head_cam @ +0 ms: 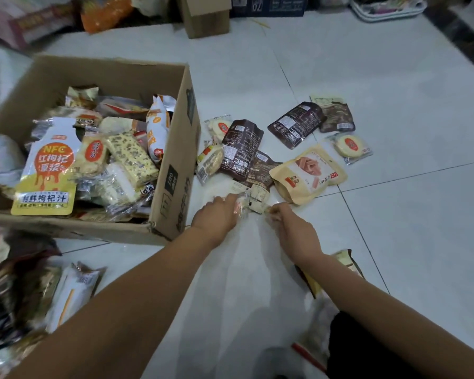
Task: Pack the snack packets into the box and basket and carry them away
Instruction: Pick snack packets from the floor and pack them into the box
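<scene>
White floor tiles (381,77) fill the head view, and both bare arms stretch forward and down over them from the bottom edge, with the forearms converging towards one spot. The left hand (216,217) is knuckles-up, its fingers curled round the left end of a small packet (255,198) in clear wrap that lies on the tiles just right of the box. The right hand (296,231) meets the same packet from the other side. Its fingertips (272,210) are bunched and pinch the near right corner, though blur hides the exact grip. A thin, cloudy film seems to spread under the two wrists; what it is cannot be told.

To the left stands the open cardboard box (175,173), already heaped with snack packets, a yellow-and-white juice pouch (49,165) lying on top. Beyond the hands, loose packets are scattered on the tiles. A dark brown packet (241,149) lies close to the box wall, a beige pouch (309,173) is just past the right hand, and a round biscuit packet (350,144) lies farther right. More packets are piled at the lower left (66,294). A white basket (386,9) sits far off at the top right edge.
</scene>
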